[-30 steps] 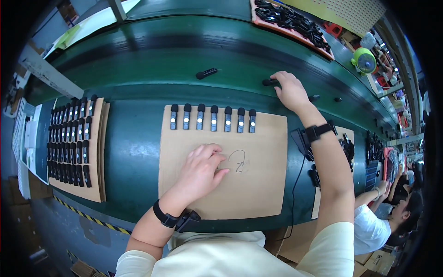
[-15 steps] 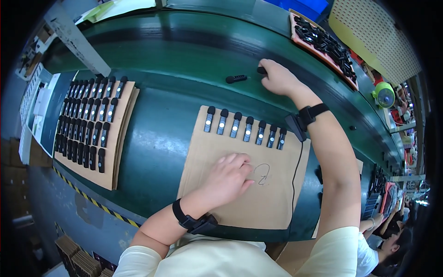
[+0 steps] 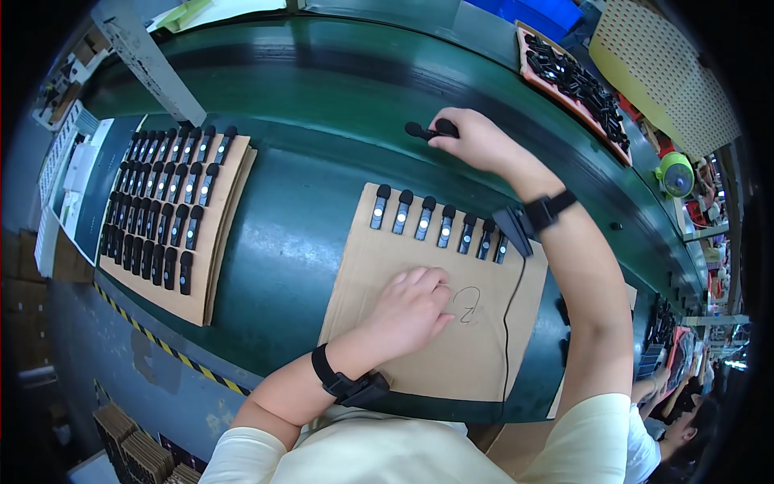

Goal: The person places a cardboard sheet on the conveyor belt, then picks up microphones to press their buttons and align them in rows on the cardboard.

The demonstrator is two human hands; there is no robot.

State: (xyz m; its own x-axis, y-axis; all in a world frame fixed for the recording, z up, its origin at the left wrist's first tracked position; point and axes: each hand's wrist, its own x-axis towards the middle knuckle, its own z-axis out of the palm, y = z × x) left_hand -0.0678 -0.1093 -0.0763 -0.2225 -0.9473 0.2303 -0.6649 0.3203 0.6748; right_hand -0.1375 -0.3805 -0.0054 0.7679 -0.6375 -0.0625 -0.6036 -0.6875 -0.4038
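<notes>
My right hand (image 3: 476, 141) is over the green surface beyond the cardboard, closed round a small black microphone (image 3: 446, 127) with a round foam tip. Its fingertips touch a second such microphone (image 3: 415, 129); whether that one is lifted or still lying down, I cannot tell. Flat on the brown cardboard sheet (image 3: 435, 367) rests my left hand (image 3: 407, 310), holding nothing, with fingers loosely bent and thumb apart. Along the sheet's far edge lies a row of several microphones (image 3: 425, 218), foam tips pointing away from me, most showing a lit white spot.
At left, stacked cardboard (image 3: 201, 298) carries several rows of microphones. A pink-edged tray (image 3: 574, 101) heaped with black parts stands at far right, near a green fan (image 3: 674, 174). A thin black cable (image 3: 506, 339) crosses the sheet. Another person (image 3: 673, 436) sits at right.
My right hand has moved left, bringing its microphone up to the one that lay apart on the green surface. My left hand stays in place on the cardboard. The whole view has shifted slightly.
</notes>
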